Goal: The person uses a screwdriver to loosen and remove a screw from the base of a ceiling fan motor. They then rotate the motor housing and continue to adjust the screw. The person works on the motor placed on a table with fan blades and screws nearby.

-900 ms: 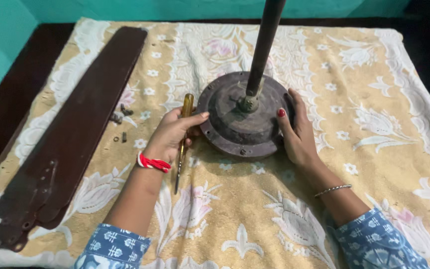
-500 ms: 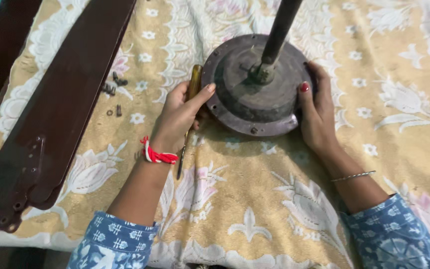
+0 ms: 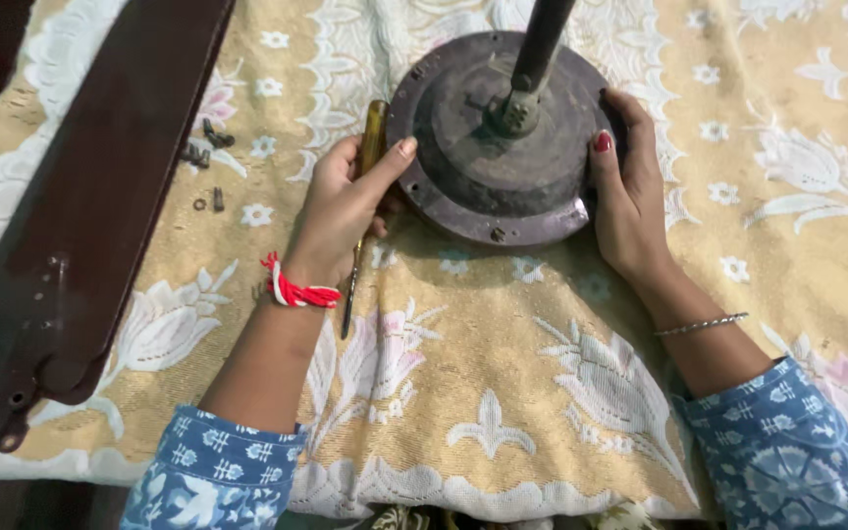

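Note:
A round, rusty dark metal fan motor housing (image 3: 503, 147) with a dark rod (image 3: 542, 49) rising from its centre lies on a yellow floral cloth (image 3: 483, 363). My left hand (image 3: 345, 211) grips its left rim, thumb on top. My right hand (image 3: 625, 186) grips the right rim. A screwdriver with a yellow handle (image 3: 370, 147) lies under my left hand, its shaft pointing toward me.
Long dark brown fan blades (image 3: 80, 216) lie stacked at the left on the cloth. Several small loose screws (image 3: 206, 152) lie between the blades and my left hand. The cloth's white scalloped edge (image 3: 503, 491) hangs near me.
The view has moved closer and shifted down over the housing. Both hands keep their hold on the rim, and the housing appears slightly nearer to me.

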